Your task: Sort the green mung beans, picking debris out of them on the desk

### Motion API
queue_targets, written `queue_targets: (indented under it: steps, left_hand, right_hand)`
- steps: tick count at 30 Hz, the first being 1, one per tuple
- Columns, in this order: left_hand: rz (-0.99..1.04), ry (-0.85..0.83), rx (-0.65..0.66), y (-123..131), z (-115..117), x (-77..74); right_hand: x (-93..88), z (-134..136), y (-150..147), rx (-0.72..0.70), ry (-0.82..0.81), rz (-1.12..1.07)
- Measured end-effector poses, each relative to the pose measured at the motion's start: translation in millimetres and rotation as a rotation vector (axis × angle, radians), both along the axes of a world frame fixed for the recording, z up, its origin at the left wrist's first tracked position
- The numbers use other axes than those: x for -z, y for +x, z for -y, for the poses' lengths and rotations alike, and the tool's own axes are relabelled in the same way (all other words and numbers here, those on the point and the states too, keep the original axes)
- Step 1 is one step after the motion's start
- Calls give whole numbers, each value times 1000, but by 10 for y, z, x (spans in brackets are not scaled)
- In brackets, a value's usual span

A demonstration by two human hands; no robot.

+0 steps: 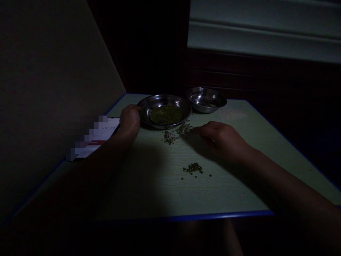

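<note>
My left hand (130, 119) is at the left side of a shiny metal bowl (141, 113), its fingers closed on the rim. Small green beans, like mung beans (167, 114), cover the bottom of that bowl. In front of it lies a loose heap of green beans mixed with white grains (169, 137). My right hand (222, 137) reaches in from the right, thumb and fingertips pinched together at the heap's right edge. What sits between those fingertips is too small and dark to make out. Nearer to me is a separate little group of green beans (193, 168).
A second metal bowl (206, 106) stands behind to the right, with a little something at its bottom. Pale grains (231, 113) are spread beside it. A lit device screen (99, 137) lies at the left by the wall. The pale table (226, 192) has blue edges; light is dim.
</note>
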State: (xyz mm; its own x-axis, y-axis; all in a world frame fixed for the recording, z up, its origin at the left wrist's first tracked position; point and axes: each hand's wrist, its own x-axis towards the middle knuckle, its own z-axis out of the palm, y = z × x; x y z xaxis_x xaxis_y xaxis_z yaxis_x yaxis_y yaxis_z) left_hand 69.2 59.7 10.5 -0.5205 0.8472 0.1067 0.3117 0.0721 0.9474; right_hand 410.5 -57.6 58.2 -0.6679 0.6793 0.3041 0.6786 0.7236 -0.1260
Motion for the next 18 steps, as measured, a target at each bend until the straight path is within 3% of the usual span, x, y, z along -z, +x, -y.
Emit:
queue_targets:
  steps: [4, 11, 18]
  left_hand:
    - [15, 2, -2, 22, 23, -28]
    - [-11, 10, -4, 35, 26, -31]
    - [-20, 5, 1, 63, 85, -66]
  right_hand:
    - [66, -14, -101, 64, -29, 116]
    - [-9, 41, -60, -57, -48, 87]
    - [-24, -14, 40, 136, -45, -38]
